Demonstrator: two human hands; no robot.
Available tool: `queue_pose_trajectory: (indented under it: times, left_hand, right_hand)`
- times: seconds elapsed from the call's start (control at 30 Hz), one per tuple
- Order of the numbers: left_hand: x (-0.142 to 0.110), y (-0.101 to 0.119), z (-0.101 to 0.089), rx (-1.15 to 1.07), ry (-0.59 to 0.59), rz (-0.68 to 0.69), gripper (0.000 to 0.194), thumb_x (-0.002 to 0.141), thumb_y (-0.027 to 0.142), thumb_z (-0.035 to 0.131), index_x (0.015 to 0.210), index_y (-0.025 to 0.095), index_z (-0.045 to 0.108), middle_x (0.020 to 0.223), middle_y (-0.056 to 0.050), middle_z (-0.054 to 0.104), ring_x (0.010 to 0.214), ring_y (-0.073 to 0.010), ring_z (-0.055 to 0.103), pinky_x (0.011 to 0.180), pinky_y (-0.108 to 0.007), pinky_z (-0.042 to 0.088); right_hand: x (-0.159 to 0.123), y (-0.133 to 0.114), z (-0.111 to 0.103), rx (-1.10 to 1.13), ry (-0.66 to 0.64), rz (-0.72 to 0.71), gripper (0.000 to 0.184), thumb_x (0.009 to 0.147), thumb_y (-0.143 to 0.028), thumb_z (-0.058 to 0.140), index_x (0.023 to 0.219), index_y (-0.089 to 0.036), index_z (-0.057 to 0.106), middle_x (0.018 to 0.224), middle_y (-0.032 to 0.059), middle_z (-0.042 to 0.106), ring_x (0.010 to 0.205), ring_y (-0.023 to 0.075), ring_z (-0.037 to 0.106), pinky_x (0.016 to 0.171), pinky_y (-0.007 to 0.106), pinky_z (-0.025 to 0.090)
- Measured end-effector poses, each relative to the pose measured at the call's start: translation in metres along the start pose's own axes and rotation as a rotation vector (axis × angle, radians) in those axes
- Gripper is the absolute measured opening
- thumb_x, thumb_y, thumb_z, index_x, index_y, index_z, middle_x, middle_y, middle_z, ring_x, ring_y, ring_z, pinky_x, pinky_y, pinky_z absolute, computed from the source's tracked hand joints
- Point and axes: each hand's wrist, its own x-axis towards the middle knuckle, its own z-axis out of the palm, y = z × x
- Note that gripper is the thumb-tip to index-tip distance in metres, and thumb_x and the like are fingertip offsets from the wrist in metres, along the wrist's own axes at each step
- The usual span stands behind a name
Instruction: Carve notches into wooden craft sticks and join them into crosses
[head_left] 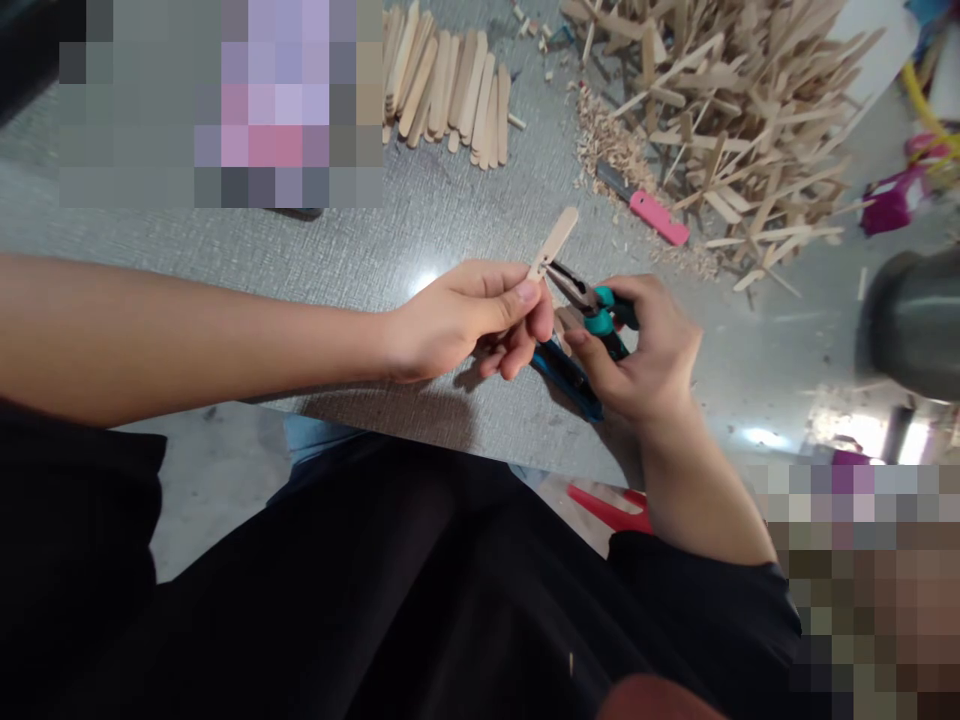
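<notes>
From my end: stick [559, 234] is mid-frame, just above the table [360, 235], slanting up to the right with its rounded upper end free. Left hand [461, 318] has it pinched, thumb against fingers, no gap, at the lower end. Right hand [656, 345] is wrapped round the teal handles of the pliers [579, 290]; their tips meet the stick just above the left thumb, by a small notch or hole (too small to tell which). Can't tell how hard the tips bite.

Handling, my read: stick is very light, dry, stiff, not slippery. Weak spot is the notch; expect splitting along the grain there if twisted. I'd hold it flat-side, thumb close below the notch, tips only on the pliers.

Around it: blue tool [568, 378] under the right hand, pink-handled knife [658, 217] by shavings [615, 130] upper right, stick row [450, 95] top centre, big pile [720, 110] top right.
</notes>
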Motion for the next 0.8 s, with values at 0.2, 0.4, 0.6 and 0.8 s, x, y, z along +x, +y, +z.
queue_pose_trajectory:
  times: [0.2,0.4,0.6,0.8]
  left_hand:
    - [-0.003,0.006,0.008,-0.158,-0.052,-0.068,0.042,0.126,0.05,0.057,0.093,0.024,0.064,0.07,-0.002,0.074,0.054,-0.0133,0.06,0.055,-0.026,0.052]
    - [-0.005,0.013,0.013,-0.202,-0.053,-0.09,0.045,0.13,0.04,0.041,0.091,0.025,0.056,0.072,0.0,0.072,0.053,-0.0118,0.057,0.062,-0.027,0.056]
    - [-0.006,0.013,0.012,0.063,0.019,-0.028,0.046,0.127,0.055,0.047,0.091,0.027,0.051,0.071,0.001,0.069,0.059,-0.0163,0.064,0.068,-0.033,0.06]
    - [-0.005,0.014,0.011,-0.174,-0.04,-0.077,0.045,0.13,0.046,0.042,0.093,0.025,0.057,0.08,-0.004,0.08,0.062,-0.015,0.069,0.07,-0.03,0.061]
  right_hand:
    - [-0.003,-0.006,0.003,0.03,0.002,-0.011,0.038,0.108,-0.061,0.083,0.126,-0.03,0.071,0.103,0.0068,0.08,0.079,0.0253,0.072,0.072,0.042,0.062]
    - [-0.006,-0.014,0.009,0.023,-0.004,0.006,0.034,0.112,-0.06,0.076,0.129,-0.031,0.069,0.104,0.007,0.079,0.08,0.0268,0.073,0.075,0.046,0.064]
    - [-0.007,-0.016,0.015,0.039,0.006,-0.011,0.036,0.114,-0.063,0.073,0.132,-0.032,0.066,0.105,0.0066,0.076,0.082,0.0271,0.071,0.077,0.047,0.064]
    - [-0.009,-0.016,0.016,0.036,0.017,0.011,0.03,0.114,-0.057,0.073,0.131,-0.032,0.068,0.103,0.0062,0.077,0.083,0.0278,0.073,0.076,0.046,0.063]
